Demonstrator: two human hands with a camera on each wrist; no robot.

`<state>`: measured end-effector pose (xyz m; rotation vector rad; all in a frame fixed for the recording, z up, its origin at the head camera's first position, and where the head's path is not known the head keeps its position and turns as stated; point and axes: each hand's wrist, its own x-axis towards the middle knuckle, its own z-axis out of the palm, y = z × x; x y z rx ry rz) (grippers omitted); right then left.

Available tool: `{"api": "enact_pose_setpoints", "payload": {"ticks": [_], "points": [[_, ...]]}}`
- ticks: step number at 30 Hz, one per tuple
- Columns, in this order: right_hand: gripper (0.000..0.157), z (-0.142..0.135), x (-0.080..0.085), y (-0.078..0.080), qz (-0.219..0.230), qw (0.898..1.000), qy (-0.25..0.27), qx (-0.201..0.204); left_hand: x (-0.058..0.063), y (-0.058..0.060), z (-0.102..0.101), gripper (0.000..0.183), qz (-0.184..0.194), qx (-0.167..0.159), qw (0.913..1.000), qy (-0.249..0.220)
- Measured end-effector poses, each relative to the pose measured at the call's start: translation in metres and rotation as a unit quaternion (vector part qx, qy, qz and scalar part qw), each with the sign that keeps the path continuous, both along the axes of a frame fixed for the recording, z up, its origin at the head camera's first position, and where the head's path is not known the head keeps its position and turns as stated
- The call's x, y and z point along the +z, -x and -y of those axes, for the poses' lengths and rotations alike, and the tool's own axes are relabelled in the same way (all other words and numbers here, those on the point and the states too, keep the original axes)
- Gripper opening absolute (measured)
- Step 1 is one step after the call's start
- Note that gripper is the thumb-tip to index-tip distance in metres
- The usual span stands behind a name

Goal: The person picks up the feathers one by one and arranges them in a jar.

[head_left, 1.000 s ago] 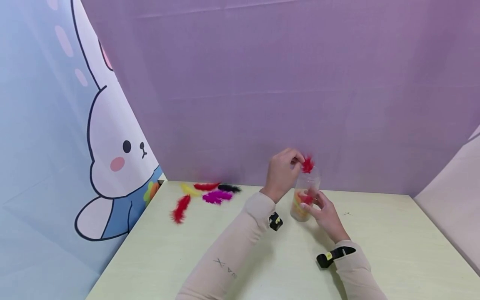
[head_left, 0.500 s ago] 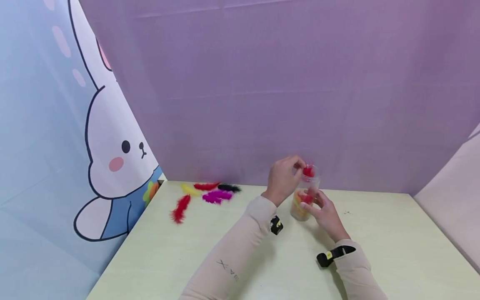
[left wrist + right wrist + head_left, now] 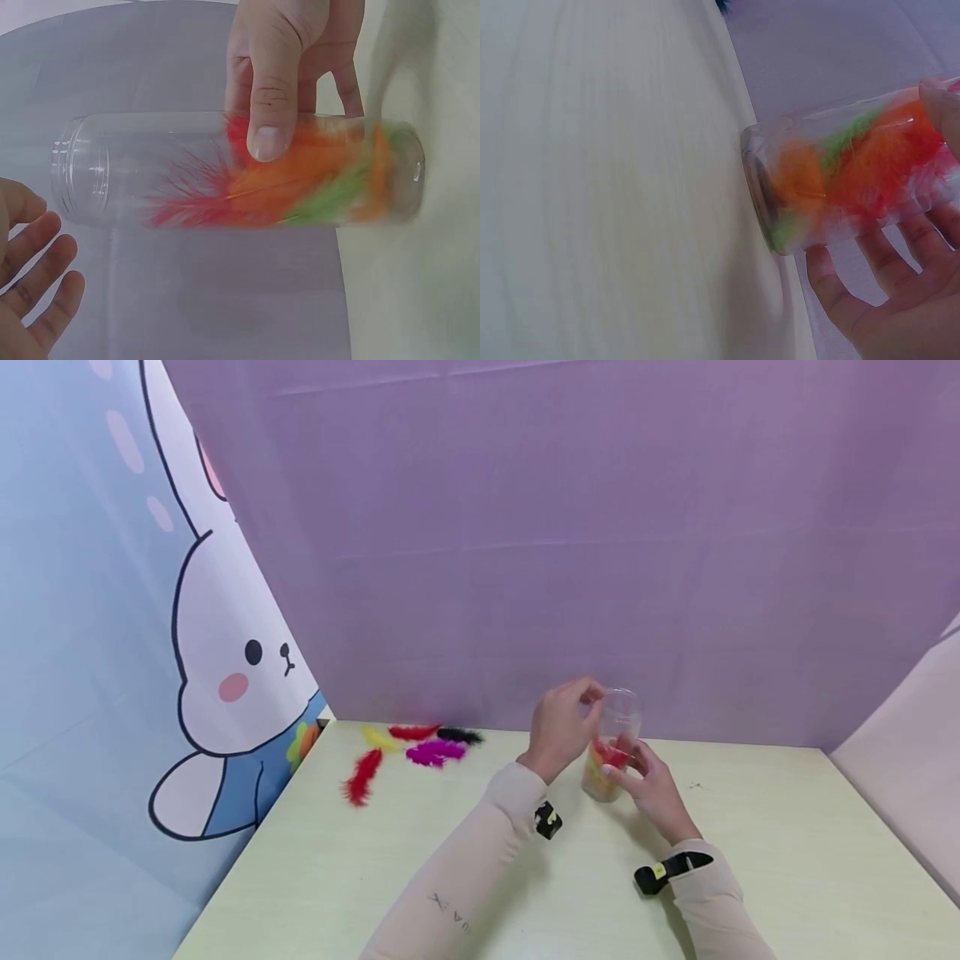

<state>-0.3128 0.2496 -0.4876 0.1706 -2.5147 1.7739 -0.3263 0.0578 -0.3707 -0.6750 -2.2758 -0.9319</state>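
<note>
A clear plastic jar (image 3: 622, 720) stands upright on the table, its mouth uncovered. Orange, red and green feathers (image 3: 285, 184) fill its lower part, and red plumes reach up toward the middle. My right hand (image 3: 658, 795) grips the jar from the right, with the thumb on the near side and the fingers round the other. At the rim is my left hand (image 3: 561, 727); its loosely bent fingers (image 3: 52, 259) hold nothing in the left wrist view.
Left of the hands, at the table's back edge, lie loose feathers: a yellow feather (image 3: 381, 740), a red feather (image 3: 363, 777), another red one, a magenta feather (image 3: 435, 752) and a black feather (image 3: 459, 736). A purple cloth (image 3: 562, 527) hangs behind the table (image 3: 300, 877).
The red feather that my left hand held above the jar has gone down through the mouth and left the fingers. My left hand dropped slightly to the rim; the right hand has stayed still.
</note>
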Motion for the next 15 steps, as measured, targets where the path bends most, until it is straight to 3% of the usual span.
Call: {"api": "enact_pose_setpoints", "payload": {"ticks": [15], "points": [[0.082,-0.001,-0.001,0.000,-0.006,1.000,0.005,-0.001,-0.044,-0.004,0.043,0.004,0.026,0.019,0.9966,-0.076]]}}
